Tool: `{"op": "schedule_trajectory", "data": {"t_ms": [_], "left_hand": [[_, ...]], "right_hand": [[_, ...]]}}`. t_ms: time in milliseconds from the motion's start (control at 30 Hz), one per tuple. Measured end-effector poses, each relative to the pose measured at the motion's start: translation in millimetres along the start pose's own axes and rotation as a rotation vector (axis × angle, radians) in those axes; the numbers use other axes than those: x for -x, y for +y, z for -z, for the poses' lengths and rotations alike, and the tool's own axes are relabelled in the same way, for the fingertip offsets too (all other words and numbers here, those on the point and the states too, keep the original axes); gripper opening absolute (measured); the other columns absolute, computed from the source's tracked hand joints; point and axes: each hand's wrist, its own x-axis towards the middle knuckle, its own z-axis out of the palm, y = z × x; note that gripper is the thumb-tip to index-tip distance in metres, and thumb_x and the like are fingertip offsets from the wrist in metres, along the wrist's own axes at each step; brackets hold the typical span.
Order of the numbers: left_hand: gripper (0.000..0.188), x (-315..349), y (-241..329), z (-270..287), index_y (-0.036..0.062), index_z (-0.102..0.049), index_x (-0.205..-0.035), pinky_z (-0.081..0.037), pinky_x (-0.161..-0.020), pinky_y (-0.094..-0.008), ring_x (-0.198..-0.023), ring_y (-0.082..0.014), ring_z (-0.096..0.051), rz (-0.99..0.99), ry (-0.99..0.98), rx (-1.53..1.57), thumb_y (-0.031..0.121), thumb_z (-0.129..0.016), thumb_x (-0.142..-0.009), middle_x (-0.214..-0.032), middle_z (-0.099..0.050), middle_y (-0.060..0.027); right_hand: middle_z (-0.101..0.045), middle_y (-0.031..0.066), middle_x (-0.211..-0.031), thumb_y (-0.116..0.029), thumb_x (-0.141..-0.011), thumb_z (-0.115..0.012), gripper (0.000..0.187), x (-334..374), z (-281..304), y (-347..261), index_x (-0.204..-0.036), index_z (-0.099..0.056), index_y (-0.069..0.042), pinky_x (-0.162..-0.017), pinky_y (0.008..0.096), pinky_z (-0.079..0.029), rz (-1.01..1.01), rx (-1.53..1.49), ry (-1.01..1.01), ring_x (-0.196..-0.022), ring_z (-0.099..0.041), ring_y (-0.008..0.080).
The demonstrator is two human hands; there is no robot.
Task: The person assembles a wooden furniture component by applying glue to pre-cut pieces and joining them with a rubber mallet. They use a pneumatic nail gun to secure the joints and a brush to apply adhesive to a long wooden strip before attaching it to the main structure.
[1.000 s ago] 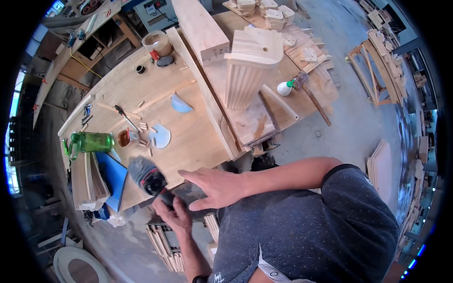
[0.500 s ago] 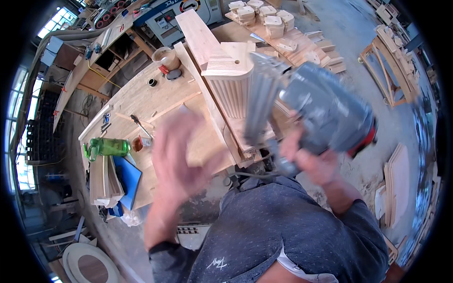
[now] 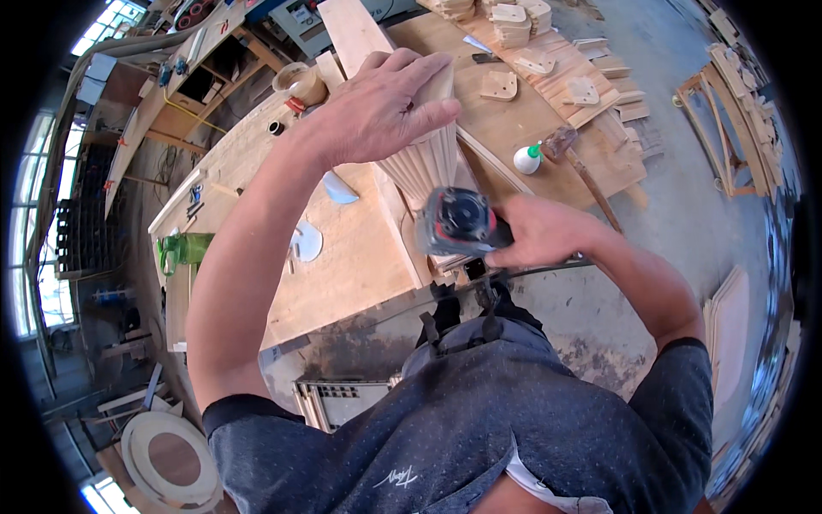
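A fluted wooden piece (image 3: 425,163) with a rounded cap stands at the near end of a long board. My left hand (image 3: 385,103) lies across its top, fingers stretched and thumb spread apart, covering most of the cap. My right hand (image 3: 544,230) is closed round the handle of a black and grey nail gun (image 3: 461,224) with red trim. The nail gun is beside the lower fluted face, its rear end turned up toward me. Its nose is hidden beneath its body, so contact with the wood cannot be made out.
A white glue bottle (image 3: 527,158) with a green nozzle stands on the right of the workbench (image 3: 342,295). Stacked wooden caps (image 3: 511,26) sit at the back. On the left are a tub (image 3: 300,83) and a green bottle (image 3: 184,250). A wooden rack (image 3: 728,137) stands far right.
My left hand has moved up and onto the fluted piece's top. The nail gun has swung left and down from the raised position at the right, against or near the fluted face.
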Motion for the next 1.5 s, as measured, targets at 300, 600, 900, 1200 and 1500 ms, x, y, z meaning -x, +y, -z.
{"op": "schedule_trajectory", "data": {"t_ms": [300, 600, 900, 1200, 1500], "left_hand": [[0.066, 5, 5, -5, 0.0211, -0.051, -0.162, -0.043, -0.120, -0.0496, -0.139, -0.0393, -0.050, -0.027, 0.079, -0.028, 0.056, -0.057, -0.107, -0.148, -0.059, -0.0154], [0.065, 1, 3, -4, 0.0204, -0.052, -0.162, -0.042, -0.120, -0.0475, -0.139, -0.0349, -0.051, 0.038, 0.070, 0.021, 0.053, -0.058, -0.107, -0.146, -0.059, -0.0115], [0.122, 14, 4, 15, 0.0148, -0.033, -0.172, -0.041, -0.126, -0.0481, -0.151, -0.0392, -0.043, -0.048, -0.082, 0.055, 0.046, -0.093, -0.071, -0.164, -0.043, -0.0144], [0.122, 7, -5, 15, 0.0157, -0.024, -0.172, -0.041, -0.129, -0.0498, -0.152, -0.0407, -0.040, -0.135, -0.113, -0.090, 0.005, -0.090, -0.071, -0.165, -0.039, -0.0145], [0.120, 14, 1, 12, 0.0071, -0.026, -0.170, -0.042, -0.126, -0.0502, -0.149, -0.0396, -0.043, -0.192, -0.058, -0.196, 0.009, -0.095, -0.071, -0.163, -0.041, -0.0146]], "right_hand": [[-0.073, 0.0301, -0.092, -0.028, -0.081, -0.076, 0.043, -55, 34, -16, -0.105, -0.070, 0.007, -0.087, 0.0488, -0.057, 0.069, 0.223, -0.011, -0.093, -0.073, 0.0456], [-0.074, 0.0307, -0.097, -0.026, -0.082, -0.077, 0.041, -47, 34, -21, -0.107, -0.070, 0.006, -0.089, 0.0503, -0.057, -0.005, 0.225, -0.029, -0.099, -0.073, 0.0441], [-0.075, 0.0297, -0.097, -0.030, -0.083, -0.078, 0.045, -24, 21, -5, -0.108, -0.072, 0.007, -0.089, 0.0507, -0.056, -0.017, 0.098, 0.008, -0.098, -0.073, 0.0456], [-0.072, 0.0205, -0.087, -0.024, -0.084, -0.083, 0.041, 58, 33, 21, -0.112, -0.073, 0.004, -0.081, 0.0442, -0.054, -0.113, -0.195, 0.305, -0.080, -0.068, 0.0325], [-0.072, 0.0079, -0.111, -0.012, -0.094, -0.085, 0.052, 89, 61, -11, -0.136, -0.060, 0.005, -0.091, 0.0339, -0.056, 0.077, -0.533, 0.530, -0.103, -0.067, 0.0129]]}}
